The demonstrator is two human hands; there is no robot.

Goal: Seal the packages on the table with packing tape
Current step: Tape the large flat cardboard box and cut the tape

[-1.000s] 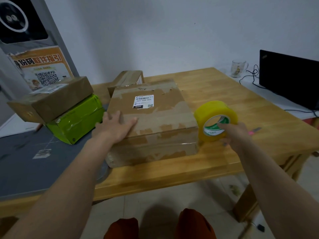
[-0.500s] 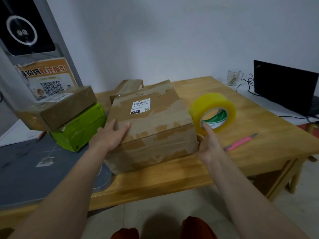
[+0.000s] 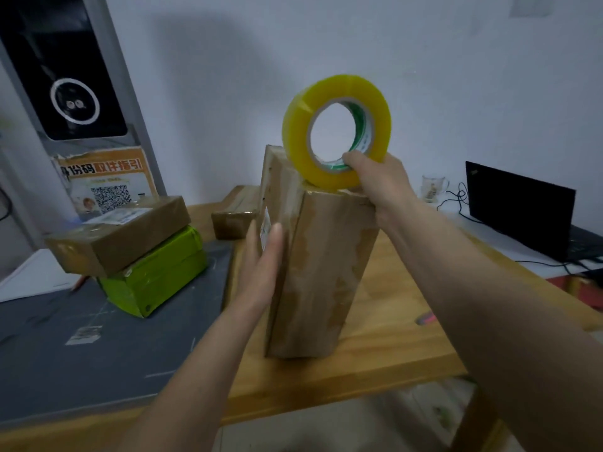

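A large brown cardboard box (image 3: 323, 269) stands on end on the wooden table (image 3: 401, 347), its labelled face turned left. My left hand (image 3: 261, 265) lies flat against that left face with straight fingers. A yellow roll of packing tape (image 3: 336, 132) sits upright on the box's top edge. My right hand (image 3: 378, 181) grips the roll at its lower right, thumb inside the core.
A flat brown package (image 3: 120, 233) lies on a green package (image 3: 156, 272) at the left, over a dark cutting mat (image 3: 81, 347). A small brown box (image 3: 233, 220) sits behind. A pink knife (image 3: 425, 319), a glass mug (image 3: 432, 187) and a black laptop (image 3: 518, 207) are at the right.
The big box was lying flat and now stands on end. My right hand lifted the tape roll from beside the box up onto its top edge. My left hand shifted to the box's side.
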